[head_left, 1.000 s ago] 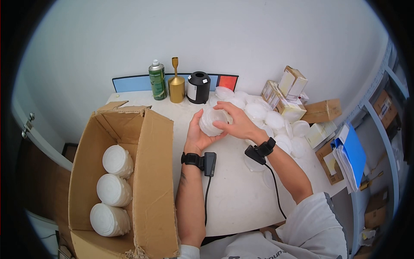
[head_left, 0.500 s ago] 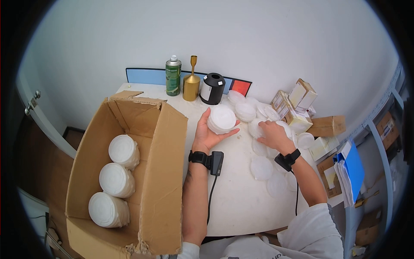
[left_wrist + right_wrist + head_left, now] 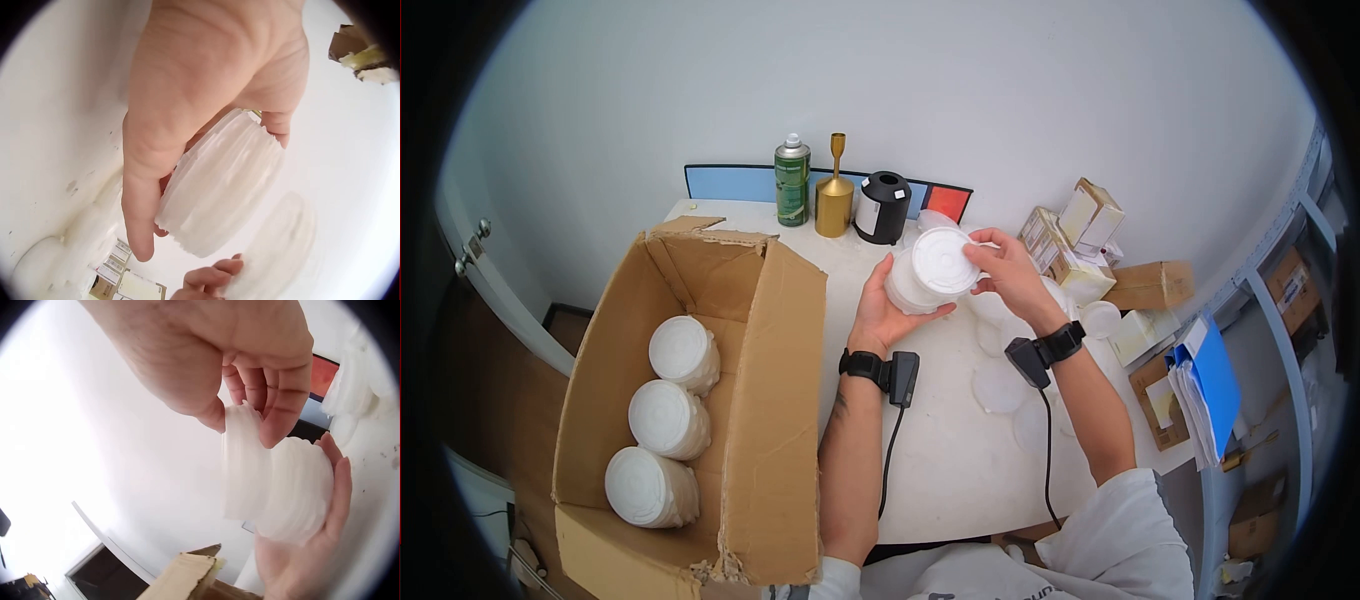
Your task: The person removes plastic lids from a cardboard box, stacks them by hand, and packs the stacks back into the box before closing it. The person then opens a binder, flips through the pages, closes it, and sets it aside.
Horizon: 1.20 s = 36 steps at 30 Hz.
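My left hand (image 3: 880,320) grips a stack of translucent white plastic lids (image 3: 219,181), thumb on one side and fingers on the other. With thumb and fingertips, my right hand (image 3: 1018,282) pinches the edge of a thinner stack of the same lids (image 3: 244,462). In the head view those lids overlap the top of the left-hand stack, and in the right wrist view they stand right beside it. Loose lids (image 3: 1000,387) lie spread on the white table (image 3: 960,480), partly hidden behind the right hand and forearm.
Left of the arms, an open cardboard box (image 3: 770,430) holds three wrapped lid stacks (image 3: 668,420). A green spray can (image 3: 792,185), a gold candle holder (image 3: 833,205) and a black-and-white container (image 3: 882,208) stand behind. Small cartons (image 3: 1080,270) and a blue folder (image 3: 1208,375) are at right.
My right hand left the left-hand stack, reached into the loose lids at right, and came back pinching several lids. The left hand kept its grip on its stack.
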Tool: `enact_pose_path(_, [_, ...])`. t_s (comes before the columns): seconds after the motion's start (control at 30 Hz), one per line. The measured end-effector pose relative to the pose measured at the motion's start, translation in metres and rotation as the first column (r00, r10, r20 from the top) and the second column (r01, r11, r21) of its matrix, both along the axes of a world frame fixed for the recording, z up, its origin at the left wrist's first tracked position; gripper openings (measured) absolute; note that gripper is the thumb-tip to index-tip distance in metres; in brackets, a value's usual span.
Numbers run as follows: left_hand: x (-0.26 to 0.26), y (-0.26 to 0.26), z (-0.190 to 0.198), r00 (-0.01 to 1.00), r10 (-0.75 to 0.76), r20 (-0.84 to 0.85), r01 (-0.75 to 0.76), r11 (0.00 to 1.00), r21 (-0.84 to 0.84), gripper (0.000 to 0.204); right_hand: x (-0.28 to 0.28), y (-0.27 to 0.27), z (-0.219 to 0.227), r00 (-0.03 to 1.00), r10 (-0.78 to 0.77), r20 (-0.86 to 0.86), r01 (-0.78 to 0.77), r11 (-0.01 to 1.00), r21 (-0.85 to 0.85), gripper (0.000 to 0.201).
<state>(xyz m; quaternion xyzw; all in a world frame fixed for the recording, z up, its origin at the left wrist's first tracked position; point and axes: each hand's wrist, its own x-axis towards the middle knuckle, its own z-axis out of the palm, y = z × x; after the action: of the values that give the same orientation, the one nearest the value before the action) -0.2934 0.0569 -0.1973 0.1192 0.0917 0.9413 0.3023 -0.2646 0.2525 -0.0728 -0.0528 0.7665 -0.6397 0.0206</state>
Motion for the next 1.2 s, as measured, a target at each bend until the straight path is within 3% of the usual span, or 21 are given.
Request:
enact_pose_path(0.03, [0.001, -0.001, 0.002, 0.999, -0.019, -0.041, 0.020, 1.000, 0.021, 0.070, -0.007, -0.004, -0.012, 1.000, -0.003, -0.006, 0.003, 1.000, -0.003, 0.032])
enact_pose_path(0.07, [0.003, -0.001, 0.004, 0.999, -0.016, -0.048, 0.017, 1.000, 0.019, 0.070, -0.017, -0.008, -0.029, 0.981, -0.013, -0.195, 0.070, 0.955, 0.287, 0.036])
enact_pose_path(0.1, [0.008, -0.001, 0.006, 1.000, 0.000, 0.003, 0.000, 1.000, 0.002, 0.071, -0.019, -0.015, -0.035, 0.928, 0.036, -0.371, 0.181, 0.826, 0.534, 0.040])
enact_pose_path(0.13, [0.010, -0.003, 0.009, 0.998, 0.020, 0.057, -0.020, 1.000, -0.012, 0.072, -0.019, -0.017, -0.039, 0.868, 0.057, -0.493, 0.281, 0.762, 0.583, 0.045])
enact_pose_path(0.23, [0.007, -0.004, 0.005, 1.000, 0.003, 0.022, -0.004, 1.000, 0.009, 0.073, -0.026, -0.025, -0.052, 0.866, 0.120, -0.486, 0.149, 0.865, 0.479, 0.043])
enact_pose_path(0.37, [0.003, -0.007, 0.000, 0.998, 0.041, 0.036, -0.041, 0.999, -0.011, 0.075, -0.044, -0.017, -0.047, 0.874, 0.128, -0.470, 0.106, 0.891, 0.441, 0.043])
enact_pose_path(0.43, [-0.004, -0.015, -0.007, 0.990, 0.044, 0.132, -0.057, 0.993, 0.098, 0.070, -0.078, 0.008, -0.036, 0.921, -0.123, -0.370, 0.199, 0.965, 0.174, 0.044])
enact_pose_path(0.47, [-0.005, -0.021, -0.009, 0.990, 0.042, 0.134, -0.055, 0.994, 0.098, 0.070, -0.090, 0.021, -0.032, 0.922, -0.125, -0.368, 0.200, 0.964, 0.173, 0.044])
enact_pose_path(0.53, [-0.009, -0.030, -0.009, 0.989, 0.110, 0.103, -0.123, 0.984, 0.131, 0.071, -0.105, 0.042, -0.030, 0.889, 0.012, -0.458, 0.313, 0.715, 0.626, 0.050])
enact_pose_path(0.57, [-0.010, -0.031, -0.008, 0.990, 0.106, 0.097, -0.118, 0.985, 0.129, 0.071, -0.108, 0.045, -0.039, 0.886, 0.008, -0.464, 0.320, 0.715, 0.622, 0.050])
enact_pose_path(0.6, [-0.009, -0.032, -0.008, 0.988, 0.124, 0.087, -0.135, 0.981, 0.137, 0.071, -0.109, 0.047, -0.051, 0.866, 0.227, -0.446, 0.264, 0.550, 0.793, 0.053])
enact_pose_path(0.63, [-0.009, -0.033, -0.008, 0.986, 0.143, 0.081, -0.154, 0.977, 0.147, 0.072, -0.101, 0.042, -0.054, 0.826, 0.430, -0.365, 0.228, 0.337, 0.913, 0.057])
enact_pose_path(0.67, [-0.010, -0.032, -0.007, 0.986, 0.146, 0.081, -0.157, 0.976, 0.148, 0.072, -0.097, 0.039, -0.053, 0.917, 0.365, -0.159, 0.082, 0.219, 0.972, 0.059])
enact_pose_path(0.77, [-0.009, -0.031, -0.007, 0.978, 0.174, 0.113, -0.184, 0.979, 0.082, 0.077, -0.098, 0.036, -0.059, 0.949, 0.289, -0.122, 0.068, 0.187, 0.980, 0.057])
enact_pose_path(0.93, [-0.011, -0.032, -0.009, 0.978, 0.192, 0.077, -0.197, 0.978, 0.067, 0.076, -0.079, 0.040, -0.052, 0.925, 0.322, -0.201, 0.097, 0.312, 0.945, 0.048])
enact_pose_path(1.0, [-0.013, -0.032, -0.011, 0.978, 0.189, 0.086, -0.195, 0.979, 0.062, 0.076, -0.069, 0.044, -0.046, 0.840, 0.385, -0.382, 0.251, 0.349, 0.903, 0.039])
enact_pose_path(1.03, [-0.013, -0.033, -0.010, 0.978, 0.186, 0.091, -0.191, 0.980, 0.054, 0.075, -0.062, 0.040, -0.038, 0.839, 0.388, -0.380, 0.248, 0.349, 0.904, 0.039])
enact_pose_path(1.1, [-0.012, -0.031, -0.007, 0.975, 0.185, 0.124, -0.190, 0.981, 0.034, 0.075, -0.049, 0.031, -0.020, 0.955, 0.099, -0.281, 0.061, 0.858, 0.509, 0.040])
enact_pose_path(1.13, [-0.011, -0.030, -0.006, 0.972, 0.177, 0.157, -0.181, 0.983, 0.011, 0.074, -0.040, 0.023, -0.008, 0.955, 0.104, -0.277, 0.054, 0.860, 0.508, 0.040])
enact_pose_path(1.17, [-0.009, -0.029, -0.005, 0.970, 0.180, 0.161, -0.184, 0.983, 0.006, 0.074, -0.030, 0.013, 0.003, 0.977, 0.134, -0.165, -0.087, 0.960, 0.265, 0.042])
enact_pose_path(1.2, [-0.008, -0.027, -0.004, 0.981, 0.154, 0.117, -0.157, 0.988, 0.014, 0.072, -0.024, 0.006, 0.005, 0.980, 0.189, -0.063, -0.190, 0.982, -0.015, 0.045])
